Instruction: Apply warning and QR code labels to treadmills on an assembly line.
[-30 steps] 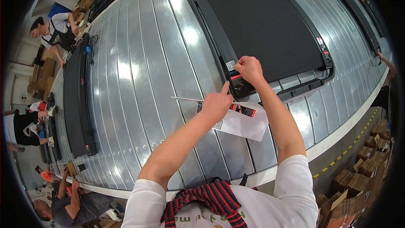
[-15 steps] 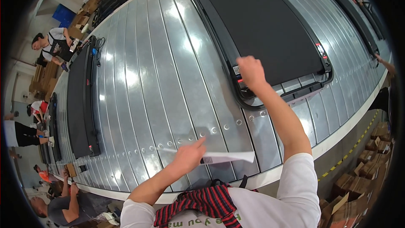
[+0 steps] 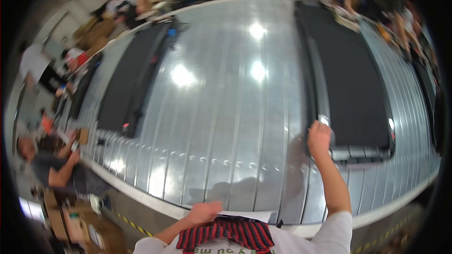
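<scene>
Your left hand (image 3: 202, 213) at six o'clock pinches a white sheet (image 3: 258, 215) that rubbing cloth (image 3: 226, 234) might crease; your right hand (image 3: 320, 136), grip unclear, meets a black panel (image 3: 353, 70) near three.

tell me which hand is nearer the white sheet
Left. The left hand is at the left end of the white sheet, by the near edge of the table. The right hand is farther up and right, at a black panel.

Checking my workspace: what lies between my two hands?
In the head view: white sheet at the left hand, then metal tabletop up to the right hand.
</scene>
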Motion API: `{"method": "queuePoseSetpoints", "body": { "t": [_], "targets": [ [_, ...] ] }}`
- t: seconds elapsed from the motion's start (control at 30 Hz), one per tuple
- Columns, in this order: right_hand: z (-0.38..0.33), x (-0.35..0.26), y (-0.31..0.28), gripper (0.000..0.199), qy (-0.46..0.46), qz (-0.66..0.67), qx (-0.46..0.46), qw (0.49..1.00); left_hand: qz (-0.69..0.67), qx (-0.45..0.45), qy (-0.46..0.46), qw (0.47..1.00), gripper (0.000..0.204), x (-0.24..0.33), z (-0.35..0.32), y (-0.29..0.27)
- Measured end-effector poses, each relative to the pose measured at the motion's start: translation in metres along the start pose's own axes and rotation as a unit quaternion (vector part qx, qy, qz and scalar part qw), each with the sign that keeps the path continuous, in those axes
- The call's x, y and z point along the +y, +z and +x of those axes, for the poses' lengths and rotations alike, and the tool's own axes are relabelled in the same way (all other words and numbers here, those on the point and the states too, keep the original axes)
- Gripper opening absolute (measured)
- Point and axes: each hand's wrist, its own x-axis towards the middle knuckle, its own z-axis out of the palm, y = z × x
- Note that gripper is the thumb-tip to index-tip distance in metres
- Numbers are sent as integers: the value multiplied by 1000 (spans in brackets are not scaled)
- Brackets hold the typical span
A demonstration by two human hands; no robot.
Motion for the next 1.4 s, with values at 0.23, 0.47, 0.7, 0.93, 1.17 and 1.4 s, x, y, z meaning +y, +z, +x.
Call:
{"method": "queuePoseSetpoints", "body": {
  "t": [0.23, 0.47, 0.7, 0.93, 1.17, 1.4],
  "targets": [
    [24, -10, 4, 48, 70, 53, -51, 995, -52, -44, -23, 997, 11, -4, -27, -19],
    [8, -6, -4, 60, 77, 117, -131, 981, -264, -50, -164, 949, 17, -2, -76, -22],
    [-165, -175, -33, 59, -23, 248, -119, 961, -64, -5, 17, 998, 17, -44, -101, -1],
    [-175, -294, -72, 62, -132, 288, -108, 942, -56, 140, 67, 986, 13, -98, -168, -6],
    [-132, -417, -95, 62, -168, 210, -135, 954, -153, 63, -157, 974, 23, -138, -248, -40],
    [-113, -429, -92, 62, -119, 206, -180, 954, -187, 151, -171, 955, 28, -202, -272, -45]
  ]
}}
